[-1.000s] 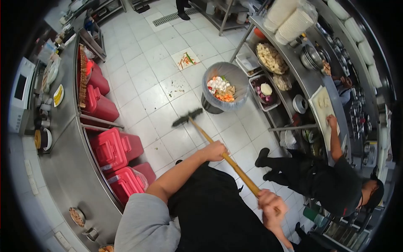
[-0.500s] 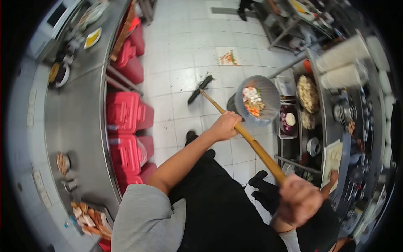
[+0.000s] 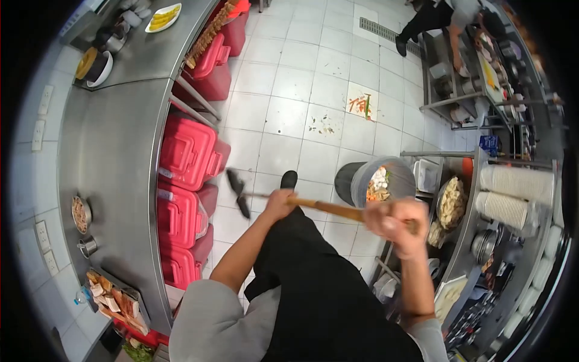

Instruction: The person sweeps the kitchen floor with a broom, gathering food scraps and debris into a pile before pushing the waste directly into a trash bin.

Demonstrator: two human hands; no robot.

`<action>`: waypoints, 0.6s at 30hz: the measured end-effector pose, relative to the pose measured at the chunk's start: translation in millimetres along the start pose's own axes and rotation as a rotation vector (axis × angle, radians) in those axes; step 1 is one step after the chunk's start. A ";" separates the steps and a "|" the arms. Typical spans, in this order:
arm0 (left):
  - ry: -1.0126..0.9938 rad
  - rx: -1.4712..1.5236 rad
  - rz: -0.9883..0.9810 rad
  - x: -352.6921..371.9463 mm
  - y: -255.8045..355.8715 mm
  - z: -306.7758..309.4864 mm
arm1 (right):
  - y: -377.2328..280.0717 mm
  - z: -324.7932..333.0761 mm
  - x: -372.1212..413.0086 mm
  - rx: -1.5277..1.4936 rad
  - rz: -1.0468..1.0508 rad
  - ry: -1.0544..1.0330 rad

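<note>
Both my hands grip a wooden-handled broom (image 3: 325, 209) that runs nearly level across my body. My left hand (image 3: 278, 204) holds the handle lower down, nearer the bristles. My right hand (image 3: 396, 224) clasps the upper end, blurred by motion. The dark broom head (image 3: 237, 192) rests on the white tiled floor (image 3: 283, 90), just beside the red lidded bins (image 3: 188, 152) under the steel counter. My black shoe (image 3: 289, 180) shows just right of the bristles.
A grey waste bin (image 3: 371, 180) with food scraps stands right of the broom. Vegetable scraps (image 3: 362, 104) lie on a tile farther off. A steel counter (image 3: 111, 151) lines the left; shelves with food trays and stacked cups (image 3: 512, 196) line the right. Another person (image 3: 440, 15) works at top right.
The broom head swept left and toward me, from beside the waste bin to the red bins. The handle swung from diagonal to nearly level. My view turned; the nearby worker dropped out of sight.
</note>
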State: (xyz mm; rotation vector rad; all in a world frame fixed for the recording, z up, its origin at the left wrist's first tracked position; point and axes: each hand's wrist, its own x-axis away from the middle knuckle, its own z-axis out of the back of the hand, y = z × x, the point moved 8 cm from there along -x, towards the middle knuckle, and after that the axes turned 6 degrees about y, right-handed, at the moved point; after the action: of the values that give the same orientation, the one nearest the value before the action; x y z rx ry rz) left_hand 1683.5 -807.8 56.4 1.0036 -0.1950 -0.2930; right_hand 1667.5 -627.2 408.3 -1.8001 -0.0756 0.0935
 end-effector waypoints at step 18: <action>-0.173 0.085 -0.230 -273.3 169.4 -46.7 | -162.7 120.8 -118.8 -0.043 0.317 -0.146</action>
State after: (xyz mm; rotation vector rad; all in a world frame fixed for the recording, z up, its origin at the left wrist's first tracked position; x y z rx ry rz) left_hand 1465.1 -595.1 168.7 1.0869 -0.2507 -0.5860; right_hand 1536.5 -485.1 541.9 -1.8340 0.1057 0.4520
